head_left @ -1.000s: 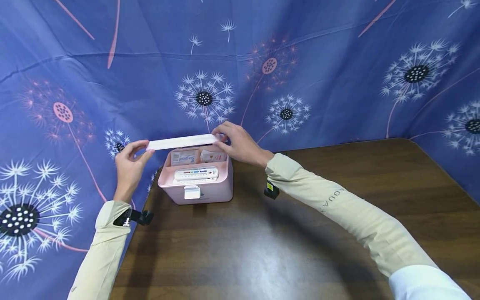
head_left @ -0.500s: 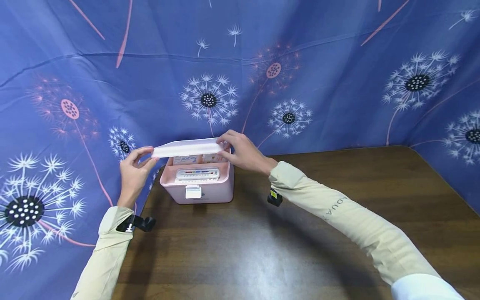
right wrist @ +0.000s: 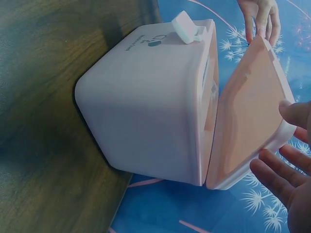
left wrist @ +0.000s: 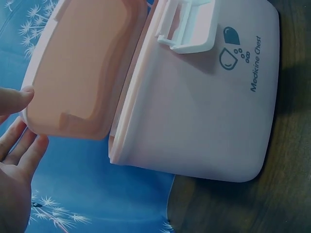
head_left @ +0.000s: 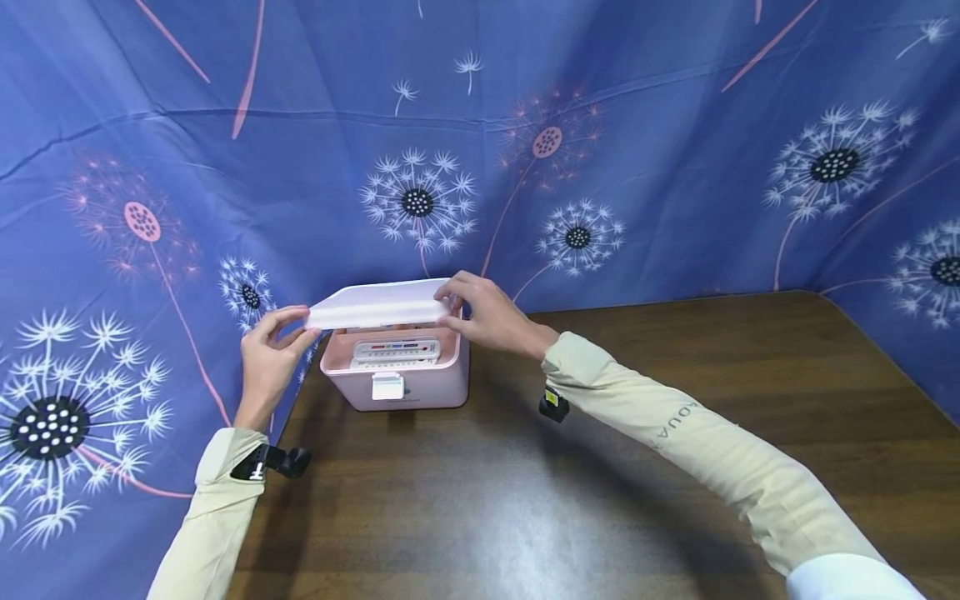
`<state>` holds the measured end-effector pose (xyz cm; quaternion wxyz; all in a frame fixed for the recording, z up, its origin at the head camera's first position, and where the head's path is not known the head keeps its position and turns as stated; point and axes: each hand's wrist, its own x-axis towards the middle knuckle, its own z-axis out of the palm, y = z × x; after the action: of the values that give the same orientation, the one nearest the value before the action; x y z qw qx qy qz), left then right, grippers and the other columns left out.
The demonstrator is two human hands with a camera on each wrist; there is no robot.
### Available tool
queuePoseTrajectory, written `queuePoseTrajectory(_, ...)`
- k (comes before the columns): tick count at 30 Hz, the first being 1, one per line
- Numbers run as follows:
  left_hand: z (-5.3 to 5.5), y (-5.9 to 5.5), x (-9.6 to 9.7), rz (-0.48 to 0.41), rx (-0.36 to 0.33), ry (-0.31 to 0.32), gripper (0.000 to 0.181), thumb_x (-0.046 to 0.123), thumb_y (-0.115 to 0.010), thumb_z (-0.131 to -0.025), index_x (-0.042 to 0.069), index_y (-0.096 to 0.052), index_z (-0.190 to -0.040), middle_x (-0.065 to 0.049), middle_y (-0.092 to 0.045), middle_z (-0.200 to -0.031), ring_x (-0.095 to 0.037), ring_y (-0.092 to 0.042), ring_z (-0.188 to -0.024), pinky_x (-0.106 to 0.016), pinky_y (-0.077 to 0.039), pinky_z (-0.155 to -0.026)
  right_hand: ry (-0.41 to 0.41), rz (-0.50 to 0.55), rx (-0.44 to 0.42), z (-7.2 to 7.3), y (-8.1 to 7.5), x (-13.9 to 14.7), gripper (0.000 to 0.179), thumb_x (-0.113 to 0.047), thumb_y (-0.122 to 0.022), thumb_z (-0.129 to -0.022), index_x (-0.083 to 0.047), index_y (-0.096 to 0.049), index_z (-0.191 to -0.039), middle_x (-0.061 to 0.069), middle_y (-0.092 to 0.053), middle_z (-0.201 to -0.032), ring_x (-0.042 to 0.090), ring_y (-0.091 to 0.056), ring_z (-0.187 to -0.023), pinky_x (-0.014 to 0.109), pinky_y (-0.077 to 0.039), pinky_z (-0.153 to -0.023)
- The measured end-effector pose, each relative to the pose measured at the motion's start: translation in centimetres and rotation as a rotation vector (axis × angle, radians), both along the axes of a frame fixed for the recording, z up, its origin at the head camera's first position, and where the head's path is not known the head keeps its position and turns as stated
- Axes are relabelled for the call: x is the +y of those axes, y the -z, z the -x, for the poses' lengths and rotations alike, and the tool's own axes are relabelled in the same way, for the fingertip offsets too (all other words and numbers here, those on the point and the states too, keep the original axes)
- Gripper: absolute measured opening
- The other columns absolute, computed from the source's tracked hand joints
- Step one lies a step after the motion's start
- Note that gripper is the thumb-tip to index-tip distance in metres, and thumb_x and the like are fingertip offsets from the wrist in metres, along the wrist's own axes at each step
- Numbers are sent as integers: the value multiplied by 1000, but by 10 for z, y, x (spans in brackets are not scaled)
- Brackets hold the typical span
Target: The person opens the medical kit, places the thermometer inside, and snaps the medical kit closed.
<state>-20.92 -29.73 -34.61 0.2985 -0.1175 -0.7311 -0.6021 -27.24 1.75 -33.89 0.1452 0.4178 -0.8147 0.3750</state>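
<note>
A pink medicine box (head_left: 435, 390) stands on the table, its hinged white lid (head_left: 378, 302) raised at a slant over the rear part. My left hand (head_left: 270, 357) pinches the lid's front left corner between thumb and fingers. At the opposite corner my right hand (head_left: 497, 317) grips the lid, thumb on the inner face in the right wrist view. A white flip latch (head_left: 387, 386) sticks out from the box's front. Inside, in the front compartment, lies a white oblong strip with a scale (head_left: 397, 350), like a thermometer. The lid mostly hides the rear compartment.
The brown wooden table (head_left: 570, 483) stretches to the right and toward me. A blue dandelion-print cloth (head_left: 660, 192) hangs directly behind the box and along the left. Black cameras are strapped to both wrists.
Both hands have brought the lid's front edge down and toward me. The packets in the rear compartment, visible before, are now mostly covered. The box has stayed in place.
</note>
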Motion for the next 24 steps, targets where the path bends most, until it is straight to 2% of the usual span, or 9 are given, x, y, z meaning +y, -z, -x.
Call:
queuePoseTrajectory(3,-3,0,2,-11,-10,-3,33,-22,-66,-73,-24,-56,-105,-17,-62,-106,-20,-62,-103,-27,-51,-86,-1,5,3,-1,3,0,26,-13,-73,-82,-3,-66,-105,6,-58,-95,19,-60,-80,25,-49,-66)
queuePoseTrajectory(6,0,8,-3,-36,-10,-1,33,-22,-67,-73,-22,-58,-104,-9,-64,-105,-20,-62,-103,-26,-51,-86,-7,8,5,-1,4,-1,27,-13,-74,-82,-3,-66,-105,6,-58,-94,19,-60,-79,24,-49,-66)
queuePoseTrajectory(9,3,14,-7,-24,-9,-16,33,-21,-68,-72,-20,-60,-104,-17,-62,-107,-19,-62,-103,-25,-51,-86,-14,7,11,0,6,-1,28,-14,-75,-81,-3,-66,-105,6,-58,-93,21,-60,-79,23,-48,-67)
queuePoseTrajectory(13,4,19,-9,-13,-17,-35,33,-20,-69,-73,-20,-60,-104,-21,-61,-109,-21,-62,-103,-25,-51,-86,-19,8,11,0,9,-1,28,-12,-75,-80,-3,-66,-105,7,-57,-92,23,-60,-78,23,-48,-66)
queuePoseTrajectory(22,4,26,-11,-70,-14,-4,34,-24,-69,-70,-23,-58,-102,-19,-61,-106,-22,-62,-101,-26,-52,-85,-43,32,-23,-3,16,-2,26,-9,-73,-81,-2,-65,-105,8,-56,-96,18,-58,-76,30,-54,-65)
queuePoseTrajectory(24,3,26,-11,-72,-14,3,34,-26,-68,-69,-24,-58,-102,-20,-61,-107,-23,-62,-101,-26,-52,-85,-40,25,-23,-3,17,-3,26,-10,-73,-82,-3,-65,-105,7,-55,-97,16,-57,-76,28,-53,-65)
